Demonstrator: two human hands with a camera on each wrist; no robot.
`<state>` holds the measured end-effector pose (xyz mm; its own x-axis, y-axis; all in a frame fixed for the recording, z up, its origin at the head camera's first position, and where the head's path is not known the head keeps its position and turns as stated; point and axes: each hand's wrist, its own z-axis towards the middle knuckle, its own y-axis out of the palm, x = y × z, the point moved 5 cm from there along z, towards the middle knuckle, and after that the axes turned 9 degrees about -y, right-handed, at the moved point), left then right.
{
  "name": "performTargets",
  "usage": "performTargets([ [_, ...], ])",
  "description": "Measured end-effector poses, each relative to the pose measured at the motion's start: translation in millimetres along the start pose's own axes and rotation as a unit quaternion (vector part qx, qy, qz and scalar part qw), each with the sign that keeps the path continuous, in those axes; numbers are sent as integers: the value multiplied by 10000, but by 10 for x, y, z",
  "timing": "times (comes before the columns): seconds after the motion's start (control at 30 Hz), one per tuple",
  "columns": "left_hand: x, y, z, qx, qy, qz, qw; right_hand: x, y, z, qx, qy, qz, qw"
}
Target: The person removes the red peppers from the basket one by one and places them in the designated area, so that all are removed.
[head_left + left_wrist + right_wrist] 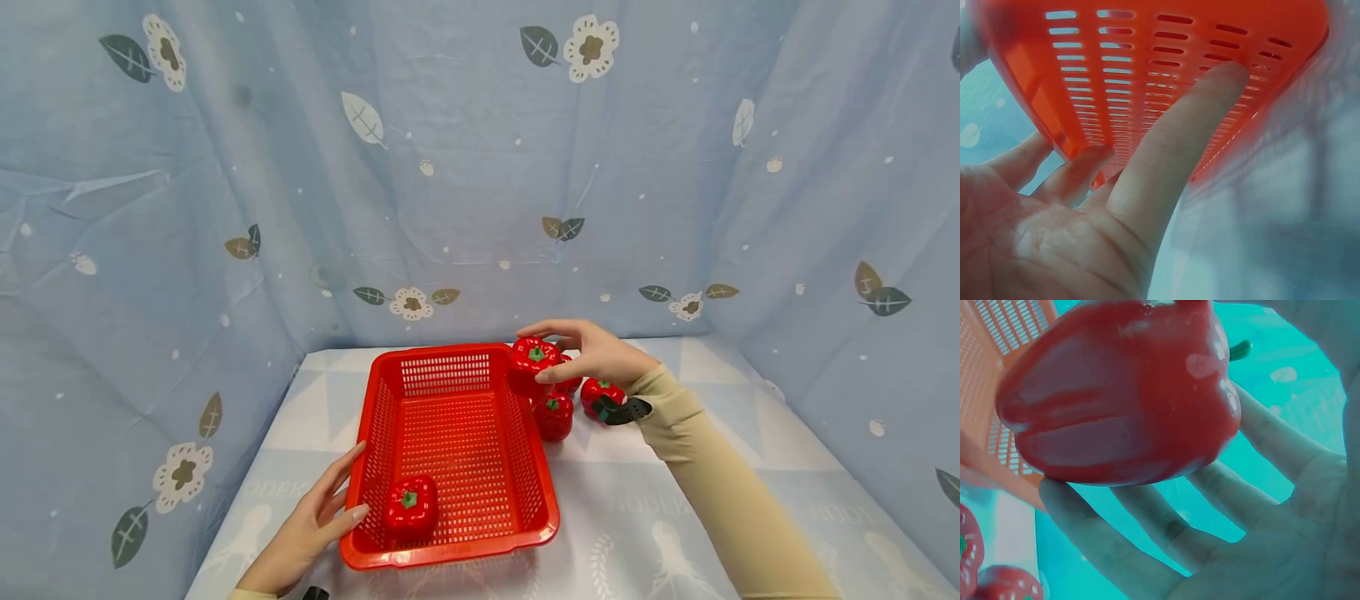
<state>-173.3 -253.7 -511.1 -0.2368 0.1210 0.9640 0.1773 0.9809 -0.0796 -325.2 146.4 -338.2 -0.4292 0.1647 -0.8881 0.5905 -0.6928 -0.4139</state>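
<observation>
A red plastic basket (pixel 450 552) with slotted walls stands on the table. One red bell pepper (pixel 411 508) with a green stem sits in its near left corner. My left hand (pixel 303 529) rests against the left side of the basket; in the left wrist view its thumb (pixel 1169 144) lies extended along the slotted wall. Over the far right rim, my right hand (pixel 596 354) holds another red bell pepper (pixel 528 367) between thumb and fingers. In the right wrist view this bell pepper (pixel 1129 400) fills the space above the spread fingers (pixel 1104 537).
Just right of the basket stand more red bell peppers: one near the wall (pixel 553 419), one partly hidden behind my right hand (pixel 567 385), and one beneath the wrist strap (pixel 600 392). A patterned blue curtain (pixel 480 167) encloses the table (pixel 615 500) at the back and sides.
</observation>
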Motion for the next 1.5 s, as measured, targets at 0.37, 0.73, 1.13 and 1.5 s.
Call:
performTargets([
  [0.37,-14,-18,3,108,-104,-12,9999,19,-270,-358,438,51,-262,9987],
  [0.73,-20,-22,9,63,-80,-18,9999,241,-424,-621,592,238,-738,9952],
  [1.13,-15,-26,6,148,-139,61,9998,480,-395,-904,752,529,-410,9949],
  [1.5,-29,-21,17,167,-130,88,9997,806,-238,-1067,714,694,-25,9950],
])
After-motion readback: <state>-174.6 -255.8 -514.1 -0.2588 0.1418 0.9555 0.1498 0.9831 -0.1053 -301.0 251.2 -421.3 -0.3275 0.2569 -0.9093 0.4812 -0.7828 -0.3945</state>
